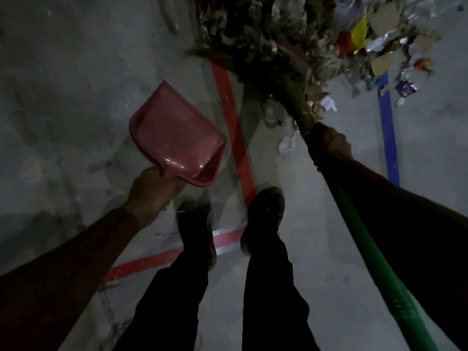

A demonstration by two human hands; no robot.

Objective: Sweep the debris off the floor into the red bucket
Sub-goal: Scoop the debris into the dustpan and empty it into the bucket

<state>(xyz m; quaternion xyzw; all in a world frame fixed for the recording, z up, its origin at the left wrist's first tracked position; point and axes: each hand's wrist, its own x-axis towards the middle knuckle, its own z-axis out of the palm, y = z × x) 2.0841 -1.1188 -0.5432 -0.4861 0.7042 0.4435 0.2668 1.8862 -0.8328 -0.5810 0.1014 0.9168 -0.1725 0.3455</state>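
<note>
Lower left: left hand (pixel 152 192) is wrapped around the handle of a pink dustpan (pixel 177 133); fingers are curled on the handle, which is mostly hidden under them. The pan is held clear of the grey floor (pixel 63 97), its scoop extending up and right of the fingers, open edge toward upper left.

Centre: red tape lines (pixel 234 127) are seen on the floor, two dark shoes (pixel 263 219) planted over them.

Right of centre: right hand (pixel 330 148) is clenched around the broom (pixel 298 107) where the bristle bundle meets the green handle (pixel 374 254); the handle runs to the lower right corner. Bristles fan up and left from the fingers into the debris pile (pixel 316 34) at top centre-right: dry leaves, foil, wrappers, yellow scrap. Blue tape line (pixel 387 127) is seen at right. Red bucket is not in frame.
</note>
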